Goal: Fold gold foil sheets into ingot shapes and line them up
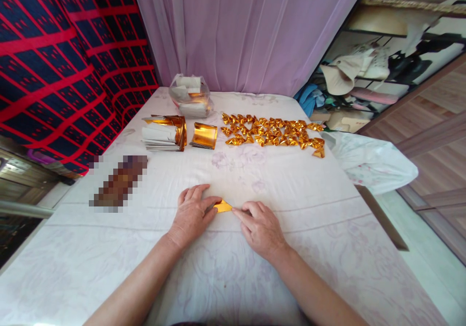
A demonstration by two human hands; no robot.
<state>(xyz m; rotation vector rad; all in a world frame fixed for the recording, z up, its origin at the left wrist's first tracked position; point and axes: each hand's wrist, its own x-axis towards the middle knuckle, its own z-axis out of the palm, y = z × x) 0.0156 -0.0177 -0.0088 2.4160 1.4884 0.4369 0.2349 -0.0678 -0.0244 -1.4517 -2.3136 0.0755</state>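
Note:
A small piece of folded gold foil paper (pixel 223 206) lies on the tablecloth in front of me. My left hand (pixel 192 213) pinches its left end between thumb and forefinger, with the other fingers resting on the cloth. At the right tip of the paper, the forefinger of my right hand (pixel 262 228) touches the point, its other fingers curled in. Farther back sits a short stack of gold foil sheets (pixel 204 135). Beside that stack, several folded gold foil pieces (pixel 273 131) stand in rows.
A larger pile of foil paper (pixel 162 135) lies at the back left, with a clear plastic bag (pixel 191 97) of more sheets behind it. A pixelated brown object (pixel 118 182) is on the left. A white plastic bag (pixel 378 161) hangs at the table's right edge. Purple curtain (pixel 236 34) closes the back.

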